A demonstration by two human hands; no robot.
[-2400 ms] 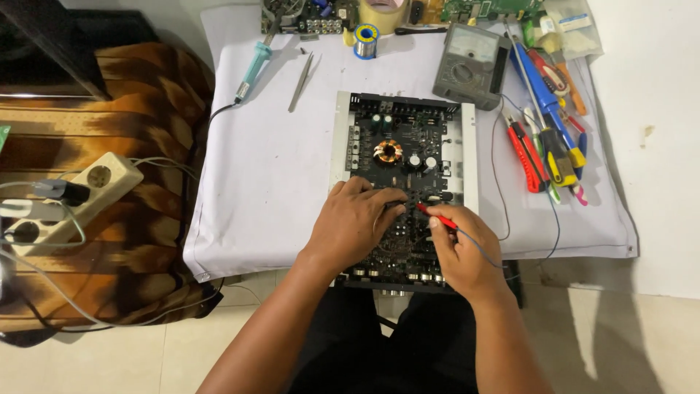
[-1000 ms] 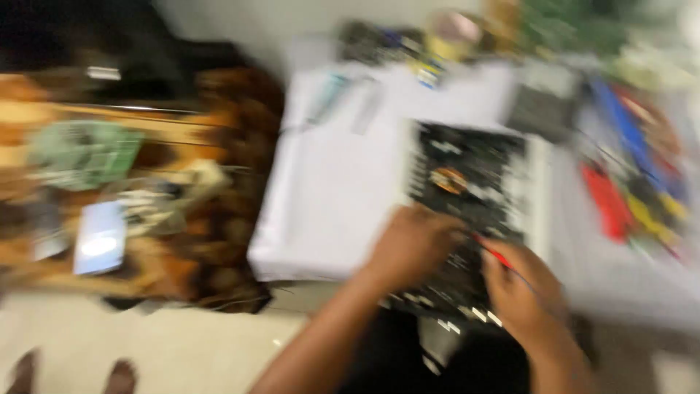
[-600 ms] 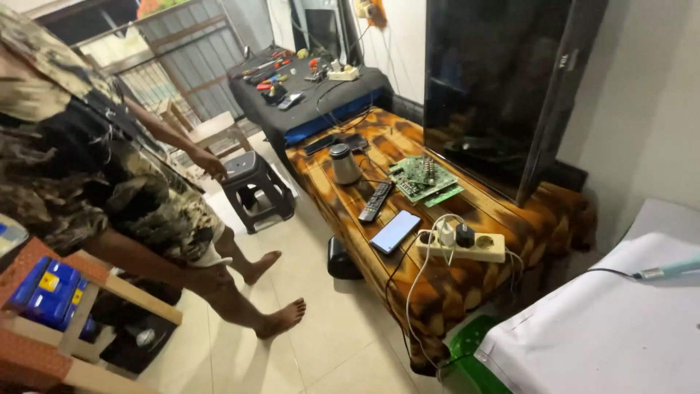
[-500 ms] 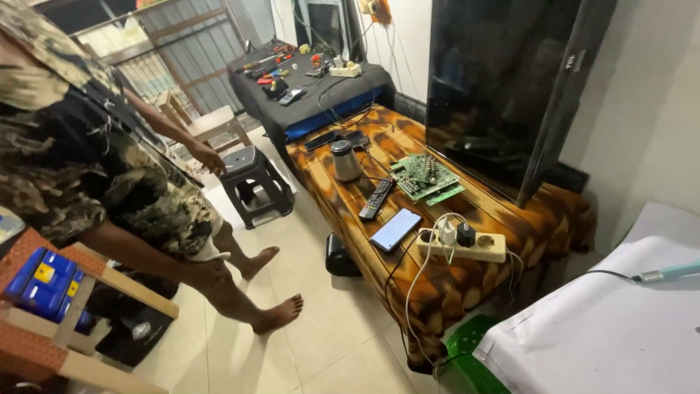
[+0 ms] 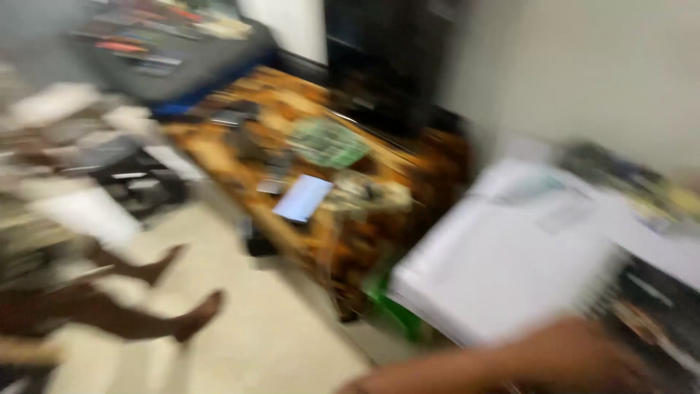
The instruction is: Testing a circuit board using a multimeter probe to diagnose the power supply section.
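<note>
The picture is blurry. A pale tiled floor [image 5: 240,343] meets a long brown patterned bench [image 5: 306,182], a white wall [image 5: 583,73] and a dark cabinet [image 5: 386,58].

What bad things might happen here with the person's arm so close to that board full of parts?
1. The picture is blurred, so the head seems to be turning; the forearm lies close by the black circuit board and might knock it.
2. The board sits near the edge of the white cloth, so a bump might push it off.
3. Another person's bare feet are on the floor near the patterned table; a dropped thing might hurt them.
</note>
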